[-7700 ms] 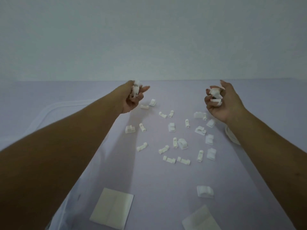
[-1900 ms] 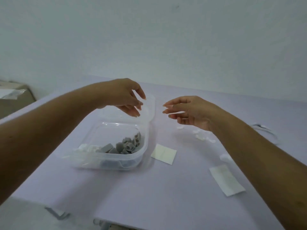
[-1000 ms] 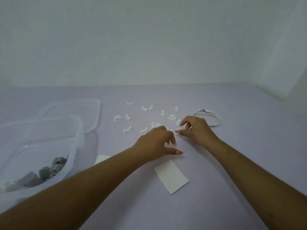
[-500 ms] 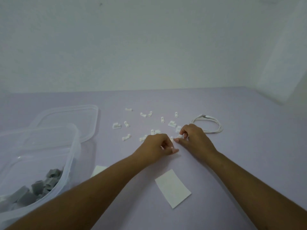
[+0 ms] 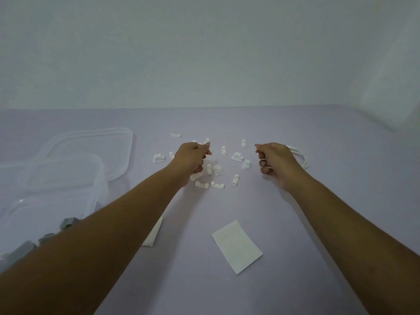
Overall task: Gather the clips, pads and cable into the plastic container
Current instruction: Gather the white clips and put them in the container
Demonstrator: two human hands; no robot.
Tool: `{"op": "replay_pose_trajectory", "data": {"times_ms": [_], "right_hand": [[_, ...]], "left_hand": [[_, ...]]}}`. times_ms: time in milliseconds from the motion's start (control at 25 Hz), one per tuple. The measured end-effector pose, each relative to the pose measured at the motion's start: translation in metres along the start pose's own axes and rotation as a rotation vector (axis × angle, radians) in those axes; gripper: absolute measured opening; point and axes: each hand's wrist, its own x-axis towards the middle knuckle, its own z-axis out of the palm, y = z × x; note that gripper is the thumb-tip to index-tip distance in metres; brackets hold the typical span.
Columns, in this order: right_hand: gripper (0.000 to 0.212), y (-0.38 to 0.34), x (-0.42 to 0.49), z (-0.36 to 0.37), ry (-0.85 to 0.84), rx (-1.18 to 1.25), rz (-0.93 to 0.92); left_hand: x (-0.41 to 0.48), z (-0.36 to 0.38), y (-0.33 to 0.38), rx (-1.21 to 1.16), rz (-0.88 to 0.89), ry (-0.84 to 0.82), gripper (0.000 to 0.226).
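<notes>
Both of your hands are raised over the purple counter point(image 5: 250, 208) in the head view, arms stretched forward. Your left hand point(image 5: 192, 160) hovers above the scatter of white clips point(image 5: 237, 156), fingers curled in and thumb meeting the fingertips. One clip shows right at those fingertips, but you cannot tell whether it is pinched or lying on the counter behind. Your right hand point(image 5: 275, 162) is clenched in much the same way, a little to the right of the clips. A pale sliver shows between its fingers, too small to name, so you cannot tell whether it grasps anything.

The clips lie loose on the counter between the two hands, and some are partly hidden by the left hand. The white cable point(image 5: 301, 159) sits coiled just behind the right hand, partly hidden by it. One pad point(image 5: 237, 246), a pale rectangle, lies flat nearer to you between the forearms. A second pad point(image 5: 153, 235) is half covered by your left forearm.

The plastic container point(image 5: 100, 176) stands at the left edge, clear-walled and well apart from the clips, with grey pieces point(image 5: 68, 222) on its bottom beside your left forearm. A clear lid point(image 5: 127, 151) lies flat on the counter behind it. Beyond the counter rises a plain pale wall point(image 5: 204, 53).
</notes>
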Motion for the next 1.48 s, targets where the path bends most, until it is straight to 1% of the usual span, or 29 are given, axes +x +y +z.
{"op": "replay_pose_trajectory", "data": {"times_ms": [80, 120, 200, 240, 320, 400, 520, 560, 600, 640, 680, 760, 800, 840, 920, 1000, 1040, 1080, 1120, 1160, 1200, 1240, 1280, 1320, 1400, 1440, 1480], "right_hand": [[0.028, 0.006, 0.007, 0.002, 0.096, -0.573, -0.185], [0.032, 0.009, 0.008, 0.005, 0.142, -0.780, -0.249], [0.042, 0.013, 0.009, 0.012, 0.206, -1.055, -0.302], [0.046, 0.015, 0.011, 0.016, 0.223, -1.162, -0.318], [0.051, 0.017, 0.014, 0.023, 0.246, -1.310, -0.370], [0.047, 0.020, 0.016, 0.027, 0.228, -1.381, -0.433], [0.039, 0.026, 0.018, 0.027, 0.184, -1.400, -0.471], [0.038, 0.026, 0.018, 0.026, 0.174, -1.365, -0.472], [0.037, 0.024, 0.019, 0.024, 0.164, -1.271, -0.448], [0.036, 0.021, 0.021, 0.021, 0.150, -1.057, -0.387], [0.035, 0.016, 0.024, 0.019, 0.122, -0.702, -0.289], [0.031, 0.008, 0.027, 0.014, 0.023, 0.128, -0.006], [0.028, 0.006, 0.026, 0.012, -0.029, 0.421, 0.095], [0.025, 0.004, 0.025, 0.011, -0.066, 0.594, 0.150], [0.019, 0.003, 0.025, 0.008, -0.111, 0.762, 0.170], [0.022, 0.002, 0.028, 0.006, -0.128, 0.804, 0.164], [0.023, 0.001, 0.030, 0.006, -0.115, 0.764, 0.168], [0.024, -0.001, 0.032, 0.008, -0.087, 0.669, 0.170], [0.025, -0.002, 0.033, 0.009, -0.042, 0.509, 0.154], [0.029, -0.003, 0.035, 0.011, 0.004, 0.299, 0.116], [0.032, -0.002, 0.038, 0.012, 0.038, 0.081, 0.053], [0.034, 0.000, 0.040, 0.014, 0.057, -0.121, -0.033], [0.036, 0.002, 0.043, 0.015, 0.062, -0.304, -0.130], [0.038, 0.004, 0.045, 0.017, 0.064, -0.475, -0.224], [0.039, 0.010, 0.047, 0.020, 0.072, -0.789, -0.339], [0.040, 0.012, 0.047, 0.022, 0.076, -0.906, -0.363], [0.041, 0.014, 0.047, 0.024, 0.078, -0.995, -0.384]], "left_hand": [[0.008, 0.004, -0.006, 0.596, 0.258, 0.083, 0.038], [0.009, 0.006, -0.008, 0.825, 0.350, 0.110, 0.043], [0.011, 0.015, -0.011, 1.159, 0.469, 0.177, 0.053], [0.013, 0.020, -0.013, 1.277, 0.512, 0.207, 0.057], [0.015, 0.028, -0.016, 1.413, 0.542, 0.221, 0.056], [0.019, 0.034, -0.019, 1.475, 0.567, 0.186, 0.048], [0.020, 0.038, -0.020, 1.472, 0.595, 0.187, 0.039], [0.021, 0.039, -0.020, 1.451, 0.602, 0.194, 0.039], [0.020, 0.037, -0.018, 1.395, 0.581, 0.189, 0.040], [0.021, 0.035, -0.015, 1.278, 0.529, 0.171, 0.041], [0.023, 0.032, -0.012, 1.058, 0.438, 0.136, 0.042], [0.028, 0.023, -0.004, 0.398, 0.180, 0.029, 0.039], [0.029, 0.019, -0.001, 0.105, 0.067, -0.005, 0.037], [0.029, 0.015, 0.001, -0.107, -0.013, -0.026, 0.036], [0.026, 0.008, 0.003, -0.439, -0.127, -0.055, 0.031], [0.022, 0.003, 0.004, -0.705, -0.205, -0.079, 0.021], [0.022, 0.002, 0.005, -0.785, -0.218, -0.086, 0.019], [0.021, 0.000, 0.006, -0.832, -0.226, -0.091, 0.020], [0.020, -0.002, 0.007, -0.847, -0.226, -0.099, 0.023], [0.021, -0.003, 0.009, -0.817, -0.219, -0.109, 0.027], [0.021, -0.003, 0.009, -0.729, -0.209, -0.115, 0.029], [0.021, -0.002, 0.010, -0.576, -0.188, -0.111, 0.031], [0.020, 0.000, 0.010, -0.356, -0.146, -0.096, 0.033], [0.019, 0.002, 0.009, -0.051, -0.078, -0.073, 0.036], [0.015, 0.007, 0.001, 0.696, 0.166, -0.019, 0.047], [0.010, 0.011, -0.003, 0.995, 0.289, 0.017, 0.052], [0.006, 0.015, -0.005, 1.194, 0.373, 0.063, 0.056]]}}
